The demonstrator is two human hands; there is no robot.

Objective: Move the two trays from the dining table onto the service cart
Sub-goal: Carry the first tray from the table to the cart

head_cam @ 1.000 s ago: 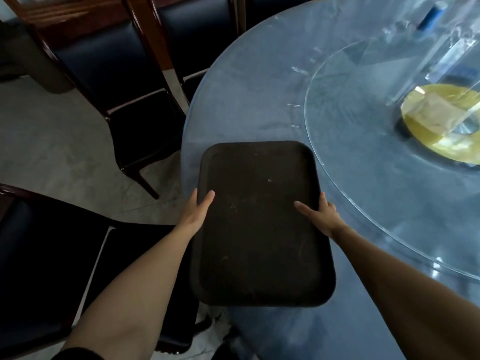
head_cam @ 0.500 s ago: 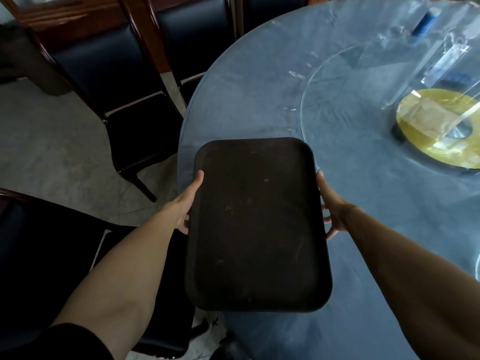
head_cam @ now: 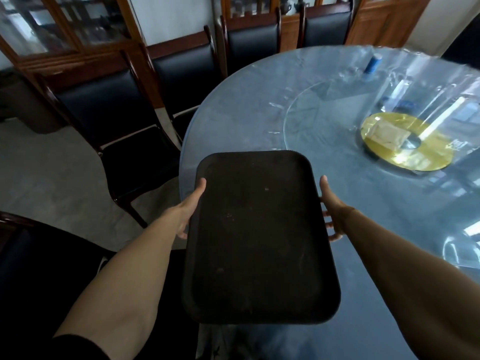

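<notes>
Lifted since a second ago, the dark tray point(head_cam: 259, 235) no longer lies flat on the desk point(head_cam: 259, 107); both thumbs, which then lay on top of its surface, now sit at its long edges with the fingers curled beneath. Its long axis runs away from the person, far short end toward the desk's middle, near short end toward the body and hanging out past the desk edge. Nothing lies on the tray. The left hand point(head_cam: 188, 207) clasps the left long edge, thumb along the rim and fingertips showing under it; the right hand point(head_cam: 333, 211) clasps the right long edge the same way, thumb up by the rim and fingers wrapped below. Both grips sit in the far half of the tray. Farther in on the desk lie a glass turntable point(head_cam: 324, 120) and a yellow disc point(head_cam: 407, 141) under clear plastic, with a blue bottle point(head_cam: 372, 63) beyond. Black-seated chairs point(head_cam: 124, 126) stand around the left side of the desk.
</notes>
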